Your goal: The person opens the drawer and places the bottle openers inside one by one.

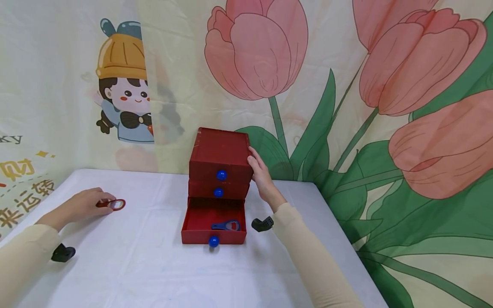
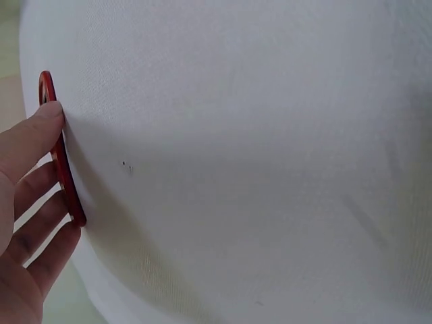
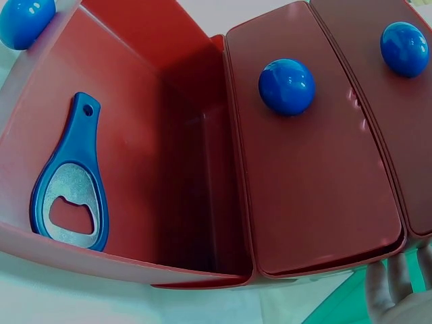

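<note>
My left hand (image 1: 85,204) pinches a red bottle opener (image 2: 66,177) between thumb and fingers, close to the white tabletop on the left. The thumb covers part of the opener in the left wrist view. At the middle stands a small red chest of drawers (image 1: 221,147) with round blue knobs. Its bottom drawer (image 3: 145,155) is pulled out, while the two drawers above look closed. A blue bottle opener (image 3: 84,138) with a metal insert lies inside the pulled-out drawer. My right hand (image 1: 265,182) rests against the chest's right side with its fingers extended.
A white cloth (image 1: 135,265) covers the table. Behind it hangs a backdrop (image 1: 181,55) printed with tulips and a cartoon child. The table's right edge (image 1: 346,239) slopes down beside my right forearm.
</note>
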A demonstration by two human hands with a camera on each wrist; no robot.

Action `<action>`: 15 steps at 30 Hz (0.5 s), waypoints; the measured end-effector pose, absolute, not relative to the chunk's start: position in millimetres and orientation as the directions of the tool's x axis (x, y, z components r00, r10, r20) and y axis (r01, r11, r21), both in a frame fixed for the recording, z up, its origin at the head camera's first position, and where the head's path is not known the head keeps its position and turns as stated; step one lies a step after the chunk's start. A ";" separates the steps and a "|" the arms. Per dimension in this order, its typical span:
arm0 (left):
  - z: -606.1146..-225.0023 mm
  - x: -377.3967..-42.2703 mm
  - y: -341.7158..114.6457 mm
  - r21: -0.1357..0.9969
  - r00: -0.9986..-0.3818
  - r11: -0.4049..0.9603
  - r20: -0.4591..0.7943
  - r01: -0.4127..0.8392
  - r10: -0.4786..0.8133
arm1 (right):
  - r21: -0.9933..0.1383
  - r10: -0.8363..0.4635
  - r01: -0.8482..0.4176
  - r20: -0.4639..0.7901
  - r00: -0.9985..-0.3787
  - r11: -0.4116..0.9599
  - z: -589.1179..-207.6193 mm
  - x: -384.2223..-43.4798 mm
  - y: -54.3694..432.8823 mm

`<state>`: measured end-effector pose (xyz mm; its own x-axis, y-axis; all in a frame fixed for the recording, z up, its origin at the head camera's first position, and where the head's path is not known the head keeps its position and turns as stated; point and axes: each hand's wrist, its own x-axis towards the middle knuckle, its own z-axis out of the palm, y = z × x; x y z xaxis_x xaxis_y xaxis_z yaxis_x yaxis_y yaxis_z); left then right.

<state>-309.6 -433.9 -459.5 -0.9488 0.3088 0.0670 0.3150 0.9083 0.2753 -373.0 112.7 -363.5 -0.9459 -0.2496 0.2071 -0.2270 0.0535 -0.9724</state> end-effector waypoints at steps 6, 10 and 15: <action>-459.9 -311.6 -431.7 0.259 -0.941 0.905 0.077 0.337 0.328 | -0.971 -0.248 -0.233 0.214 -0.945 0.046 -363.7 -374.0 113.5; -460.1 -311.0 -431.5 0.268 -0.942 0.904 0.054 0.333 0.330 | -0.973 -0.249 -0.227 0.208 -0.946 0.049 -365.3 -374.8 113.3; -463.1 -313.6 -430.6 0.272 -0.936 0.896 0.072 0.350 0.343 | -0.971 -0.249 -0.233 0.214 -0.944 0.049 -365.8 -374.6 113.3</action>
<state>-313.6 -430.6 -463.1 -0.9364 0.3434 0.0724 0.3498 0.8964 0.2723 -374.6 113.3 -365.8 -0.9445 -0.2490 0.2144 -0.2334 0.0488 -0.9712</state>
